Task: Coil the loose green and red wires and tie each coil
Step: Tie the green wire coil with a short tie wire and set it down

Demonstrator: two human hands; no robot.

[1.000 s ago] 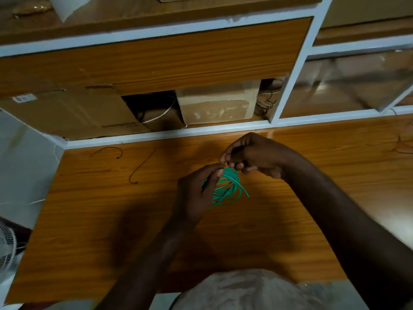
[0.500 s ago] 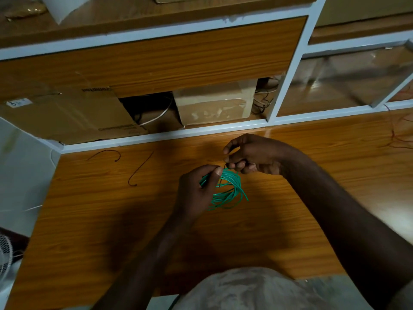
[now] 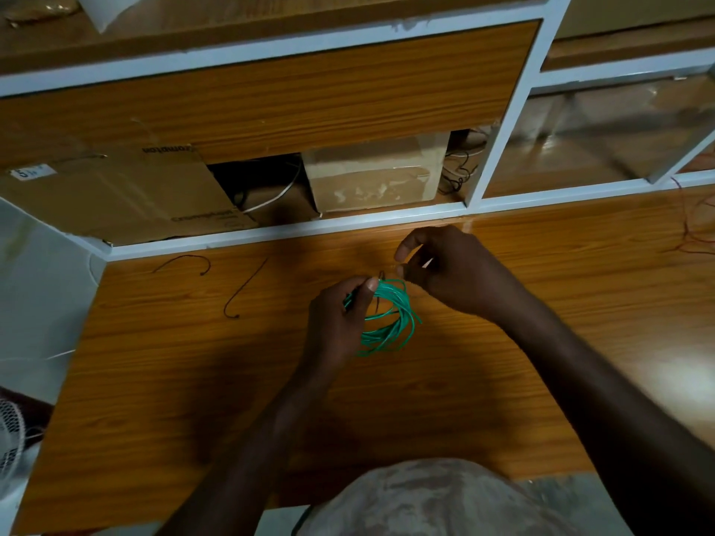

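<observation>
Fingers of the left hand (image 3: 340,323) pinch the green coil (image 3: 390,319) above mid-desk (image 3: 193,381). Right hand (image 3: 445,272) pinches a thin tie (image 3: 381,275) at the coil's top. Risk: a slack pinch lets loops spring apart before tying.

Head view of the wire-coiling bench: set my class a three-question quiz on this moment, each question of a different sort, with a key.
1. True or false: the green wire coil lies flat on the desk, untouched.
2. Which hand grips the coil? A) left hand B) right hand
3. Fill in: two loose dark tie wires lie on the desk to the ____ of the hands.

Key: 1 false; 2 A; 3 left.
</observation>
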